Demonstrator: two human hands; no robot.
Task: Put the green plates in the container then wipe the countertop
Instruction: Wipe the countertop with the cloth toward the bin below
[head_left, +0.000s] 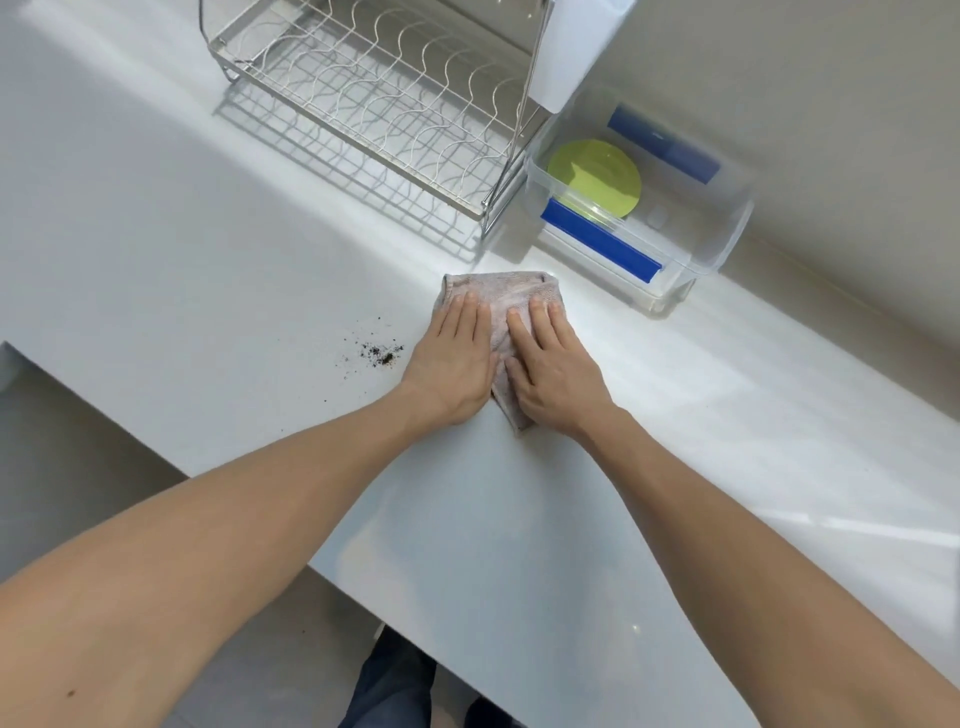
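Grey cloth (511, 322) lengthwise away from person, under both hands

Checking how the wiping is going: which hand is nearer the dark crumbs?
The left hand. It presses flat on the cloth beside the crumbs, which lie on the countertop. The right hand is on the cloth's far side.
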